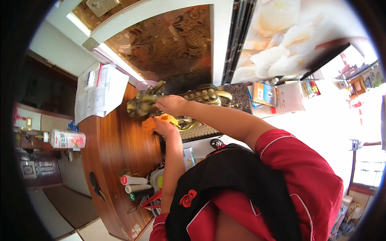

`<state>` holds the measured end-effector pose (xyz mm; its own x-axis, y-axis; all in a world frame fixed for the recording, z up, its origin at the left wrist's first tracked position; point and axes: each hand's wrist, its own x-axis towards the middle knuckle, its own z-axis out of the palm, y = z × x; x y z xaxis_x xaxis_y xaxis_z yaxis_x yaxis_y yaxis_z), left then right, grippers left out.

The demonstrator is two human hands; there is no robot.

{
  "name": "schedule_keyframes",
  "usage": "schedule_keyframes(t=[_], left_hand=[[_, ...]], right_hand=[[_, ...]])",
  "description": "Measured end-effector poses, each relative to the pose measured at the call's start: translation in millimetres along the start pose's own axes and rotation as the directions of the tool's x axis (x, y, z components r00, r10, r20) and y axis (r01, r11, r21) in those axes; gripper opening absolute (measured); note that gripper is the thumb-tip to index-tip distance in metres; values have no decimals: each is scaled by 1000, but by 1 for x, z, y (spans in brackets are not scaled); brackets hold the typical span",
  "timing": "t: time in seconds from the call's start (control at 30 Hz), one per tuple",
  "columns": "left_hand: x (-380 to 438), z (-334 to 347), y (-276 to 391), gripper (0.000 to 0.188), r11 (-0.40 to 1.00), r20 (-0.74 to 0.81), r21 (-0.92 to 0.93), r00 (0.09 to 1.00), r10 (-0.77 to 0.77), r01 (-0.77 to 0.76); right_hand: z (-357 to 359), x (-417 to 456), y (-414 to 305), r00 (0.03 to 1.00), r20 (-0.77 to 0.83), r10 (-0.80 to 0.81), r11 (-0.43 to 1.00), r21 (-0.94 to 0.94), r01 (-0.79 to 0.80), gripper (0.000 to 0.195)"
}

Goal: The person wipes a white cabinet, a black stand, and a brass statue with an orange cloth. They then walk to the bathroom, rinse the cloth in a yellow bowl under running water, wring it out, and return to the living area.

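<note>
A bronze-coloured animal statue [141,104] with a horned head and a knobbly body lies ahead of me, beside a wooden cabinet top [117,132]. My right hand [172,104] is on it just behind the head, thumb showing and the other fingers mostly hidden. Bunched in my left hand [166,127] is an orange cloth [153,122], pressed close to the lower side of the head. Slight blur hides where the cloth touches. Below the statue runs a beaded base [199,132], and a yellow cord [189,127] hangs near my left hand.
Papers [102,90] overhang the cabinet's far-left corner, and a labelled plastic bottle [67,139] stands beyond its edge. Black-handled pliers [96,185], racket handles [135,184] and a bag [156,180] are nearer me. Booklets [265,94] lie right of the statue.
</note>
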<state>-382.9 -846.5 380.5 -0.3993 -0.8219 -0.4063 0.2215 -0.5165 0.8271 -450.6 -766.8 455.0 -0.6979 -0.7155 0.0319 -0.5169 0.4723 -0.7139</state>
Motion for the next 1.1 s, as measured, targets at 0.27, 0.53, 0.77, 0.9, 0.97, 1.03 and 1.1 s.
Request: schedule_keyframes(t=[0.27,0.53,0.77,0.9,0.97,1.03,1.1], left_hand=[[-35,1,-12,25,995,157,77,986,55,-68],[-71,-63,6,31,956,409,-106,888,-209,274],[-142,-176,0,33,994,-137,-59,985,-100,93],[-182,-199,12,35,997,-203,-22,976,-80,77],[-199,-217,13,36,997,-210,-7,975,-76,76],[-214,-216,26,44,996,-94,18,992,-86,88],[-221,-213,31,48,999,-21,17,999,-33,33]], right_hand=[[1,11,21,989,-76,-125,991,-49,121,32],[8,8,1,975,-172,-142,978,129,166,30],[3,1,-1,979,-131,-159,979,106,173,35],[-12,-23,-10,924,-298,-239,971,-94,221,50],[-5,-58,-22,881,-284,-378,924,-55,379,54],[9,-114,-43,898,-7,-439,892,114,437,57],[74,-163,-26,778,343,-526,801,508,317,65]])
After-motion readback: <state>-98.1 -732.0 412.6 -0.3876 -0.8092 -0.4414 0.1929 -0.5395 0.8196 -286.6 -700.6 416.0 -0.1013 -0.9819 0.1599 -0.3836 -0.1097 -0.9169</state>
